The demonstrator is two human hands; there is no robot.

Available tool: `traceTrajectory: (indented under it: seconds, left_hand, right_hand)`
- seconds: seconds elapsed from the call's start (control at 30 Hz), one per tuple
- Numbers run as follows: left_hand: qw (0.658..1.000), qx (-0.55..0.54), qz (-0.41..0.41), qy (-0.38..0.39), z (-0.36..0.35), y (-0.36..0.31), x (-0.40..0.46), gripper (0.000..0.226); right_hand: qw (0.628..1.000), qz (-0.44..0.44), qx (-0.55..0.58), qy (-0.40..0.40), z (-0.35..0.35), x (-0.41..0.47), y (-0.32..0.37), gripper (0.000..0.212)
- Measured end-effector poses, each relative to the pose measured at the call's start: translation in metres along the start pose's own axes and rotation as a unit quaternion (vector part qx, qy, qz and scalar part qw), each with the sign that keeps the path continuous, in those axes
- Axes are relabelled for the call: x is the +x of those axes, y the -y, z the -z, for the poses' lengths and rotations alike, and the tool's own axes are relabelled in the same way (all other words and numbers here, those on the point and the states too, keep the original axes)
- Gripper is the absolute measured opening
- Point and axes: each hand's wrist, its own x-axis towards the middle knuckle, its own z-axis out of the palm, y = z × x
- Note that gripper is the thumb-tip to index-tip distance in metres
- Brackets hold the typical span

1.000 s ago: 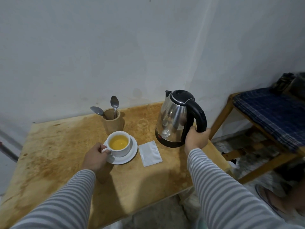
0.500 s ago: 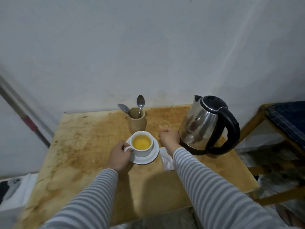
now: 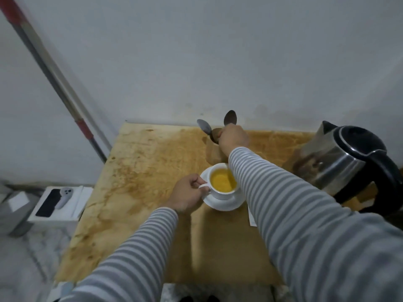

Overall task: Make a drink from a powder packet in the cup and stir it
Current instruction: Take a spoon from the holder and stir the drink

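Right hand [image 3: 233,137] moved from packet to spoons [image 3: 230,117]; left hand [image 3: 187,196] still holds cup [image 3: 222,184].

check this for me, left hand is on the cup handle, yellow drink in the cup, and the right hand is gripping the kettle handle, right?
One part is off. The head view shows the right hand at the wooden holder behind the cup, by a spoon, not on the kettle, which stands alone. The left hand is on the cup handle, and the drink is yellow.

Packet [image 3: 251,219] mostly under right sleeve [image 3: 283,203]
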Motion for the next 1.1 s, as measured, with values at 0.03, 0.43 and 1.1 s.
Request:
traceTrajectory:
  seconds: [0.03, 0.43, 1.1]
  left_hand:
    - [1.000, -0.002, 0.000, 0.002, -0.001, 0.000, 0.000, 0.015]
    - [1.000, 0.015, -0.011, -0.005, -0.002, 0.003, 0.005, 0.006]
    - [0.985, 0.172, 0.010, -0.002, -0.006, -0.022, -0.006, 0.014]
  right_hand:
    - [1.000, -0.002, -0.019, 0.001, -0.001, 0.001, 0.001, 0.021]
    - [0.998, -0.008, -0.053, 0.028, -0.010, 0.006, 0.016, 0.023]
    - [0.967, 0.045, 0.236, 0.088, 0.081, -0.030, -0.041, 0.012]
